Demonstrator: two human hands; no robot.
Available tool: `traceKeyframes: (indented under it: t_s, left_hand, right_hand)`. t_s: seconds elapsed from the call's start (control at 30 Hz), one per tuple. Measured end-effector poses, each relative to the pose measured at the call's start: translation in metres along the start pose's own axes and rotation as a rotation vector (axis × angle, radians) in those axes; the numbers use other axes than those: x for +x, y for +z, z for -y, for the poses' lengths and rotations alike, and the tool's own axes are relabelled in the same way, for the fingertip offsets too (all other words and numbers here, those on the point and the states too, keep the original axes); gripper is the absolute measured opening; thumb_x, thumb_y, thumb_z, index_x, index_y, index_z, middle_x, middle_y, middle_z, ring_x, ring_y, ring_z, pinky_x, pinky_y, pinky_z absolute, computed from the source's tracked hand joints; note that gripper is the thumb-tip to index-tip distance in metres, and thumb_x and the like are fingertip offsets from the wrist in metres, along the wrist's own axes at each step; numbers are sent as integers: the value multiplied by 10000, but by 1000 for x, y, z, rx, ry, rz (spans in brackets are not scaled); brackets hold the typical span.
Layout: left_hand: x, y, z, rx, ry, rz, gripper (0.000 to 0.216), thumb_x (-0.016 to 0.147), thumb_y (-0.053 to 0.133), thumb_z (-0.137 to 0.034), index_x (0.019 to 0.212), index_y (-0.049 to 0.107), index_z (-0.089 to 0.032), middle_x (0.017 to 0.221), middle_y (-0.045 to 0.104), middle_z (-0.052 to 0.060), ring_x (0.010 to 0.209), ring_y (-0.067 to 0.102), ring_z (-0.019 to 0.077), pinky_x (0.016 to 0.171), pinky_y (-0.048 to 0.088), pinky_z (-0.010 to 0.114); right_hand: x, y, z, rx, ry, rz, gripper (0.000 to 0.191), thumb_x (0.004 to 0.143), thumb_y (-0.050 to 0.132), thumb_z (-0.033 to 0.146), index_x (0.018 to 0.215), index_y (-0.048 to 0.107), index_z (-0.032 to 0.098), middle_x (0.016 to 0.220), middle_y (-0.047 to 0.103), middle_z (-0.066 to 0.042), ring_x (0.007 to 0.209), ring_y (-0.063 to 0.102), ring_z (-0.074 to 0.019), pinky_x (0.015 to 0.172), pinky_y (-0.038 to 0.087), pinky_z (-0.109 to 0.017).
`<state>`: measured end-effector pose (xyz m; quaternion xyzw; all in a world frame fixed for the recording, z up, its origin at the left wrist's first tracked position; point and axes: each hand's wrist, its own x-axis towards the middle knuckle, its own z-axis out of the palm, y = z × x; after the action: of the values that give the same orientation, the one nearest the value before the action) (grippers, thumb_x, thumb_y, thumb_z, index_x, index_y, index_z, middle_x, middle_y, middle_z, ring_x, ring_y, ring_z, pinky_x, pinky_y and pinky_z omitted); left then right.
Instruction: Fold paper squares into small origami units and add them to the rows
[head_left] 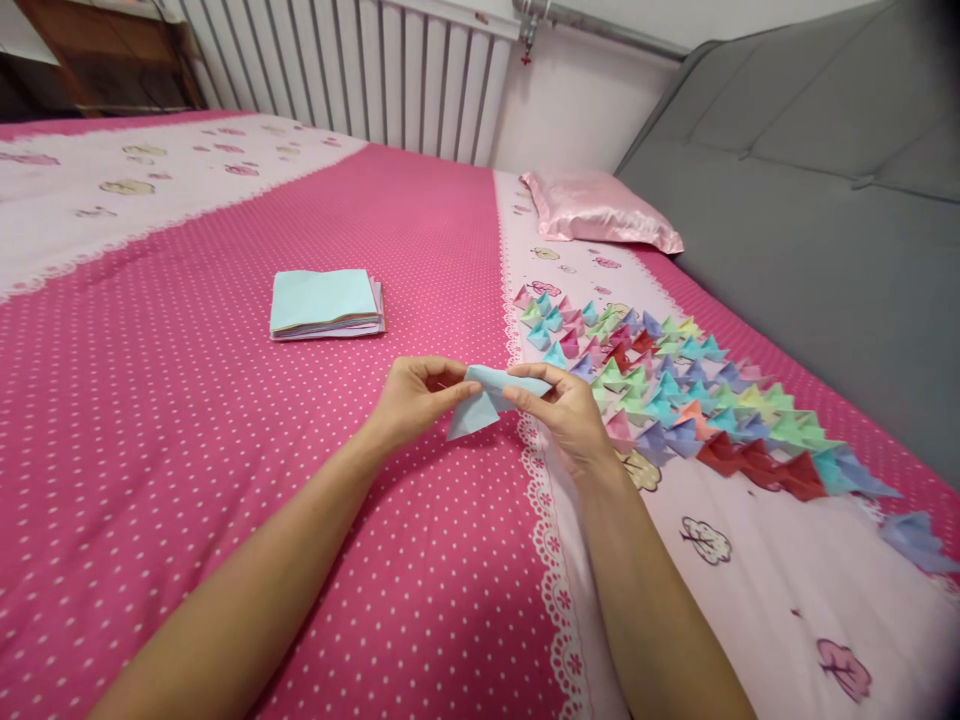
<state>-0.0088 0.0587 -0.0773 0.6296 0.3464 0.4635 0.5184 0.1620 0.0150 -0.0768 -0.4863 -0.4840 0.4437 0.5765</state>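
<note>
A light blue sheet of paper [480,408], partly folded, is held above the bed between my two hands. My left hand [420,395] pinches its left side between thumb and fingers, and a pointed flap hangs below that thumb. On the other side, my right hand [562,405] grips the right end, its thumb pressed on the near face. To the right of my right hand stand rows of small folded paper boats [675,390] in many colours. A stack of coloured paper [322,300], light blue on top, lies beyond my left hand.
The bed is covered by a pink dotted sheet [225,440] with pale printed bands. A pink satin pillow [600,210] rests near the grey padded headboard [795,180] on the right. Behind the bed are a white radiator [337,70] and a pipe [607,30].
</note>
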Motion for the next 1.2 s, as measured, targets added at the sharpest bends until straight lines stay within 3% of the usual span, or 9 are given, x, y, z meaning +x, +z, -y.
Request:
traceKeyframes:
  t_s: [0.17, 0.33, 0.5, 0.63, 0.73, 0.83, 1.0, 1.2]
  left_hand:
    - [-2, -1, -1, -20, -16, 54, 154, 622, 704, -258, 711, 685, -134, 641, 667, 29, 545, 576, 116, 509, 456, 221]
    - [-3, 0, -1, 4, -60, 72, 178, 627, 701, -276, 710, 674, -121, 622, 651, 34, 524, 564, 114, 472, 443, 217]
    - [-2, 0, -2, -72, -34, 37, 266, 594, 728, -232, 825, 647, -129, 623, 624, 1, 533, 565, 94, 490, 447, 198]
    - [-1, -1, -3, -107, -47, 71, 456, 612, 721, -232, 1045, 607, -147, 605, 613, -21, 501, 546, 80, 464, 419, 185]
    - [-2, -2, -2, -94, -82, 120, 261, 648, 692, -268, 868, 676, -129, 701, 670, 37, 576, 590, 112, 535, 456, 221]
    - [-1, -2, 0, -98, -89, 132, 158, 638, 702, -263, 700, 667, -123, 665, 669, 40, 579, 591, 115, 556, 459, 226]
    - [-1, 1, 0, -228, -101, 63, 191, 616, 724, -262, 694, 611, -130, 614, 632, -3, 536, 566, 87, 523, 446, 202]
    - [-3, 8, -3, -320, -108, -115, 221, 621, 722, -281, 682, 574, -129, 604, 625, -8, 521, 555, 77, 521, 441, 193]
  right_hand:
    - [0, 0, -1, -73, -51, 13, 272, 580, 746, 312, 808, 662, 192, 753, 629, -5, 670, 577, -137, 658, 477, -302]
    - [0, -1, -2, -126, -102, -1, 207, 573, 745, 319, 718, 662, 196, 974, 623, -37, 757, 594, -148, 704, 488, -322]
    - [-1, 0, 0, -158, -93, 36, 152, 626, 711, 327, 707, 671, 204, 684, 650, 2, 649, 590, -139, 662, 476, -304]
    - [-2, 0, 5, -181, -61, 55, 159, 642, 700, 336, 717, 694, 196, 661, 657, 0, 602, 577, -132, 610, 454, -286]
    - [-3, 0, 8, -152, -1, 80, 154, 619, 718, 328, 684, 690, 190, 618, 642, 9, 559, 556, -120, 569, 442, -272]
    - [-4, 0, 8, -87, 41, 76, 166, 577, 749, 300, 679, 679, 188, 612, 632, 19, 547, 552, -112, 567, 445, -265]
    - [-2, 5, 1, 186, 41, 9, 218, 603, 741, 291, 770, 641, 193, 687, 650, 10, 629, 593, -131, 657, 474, -283]
    - [-7, 27, -3, 267, -7, 125, 330, 636, 719, 272, 936, 610, 189, 933, 669, -44, 884, 607, -195, 825, 458, -334]
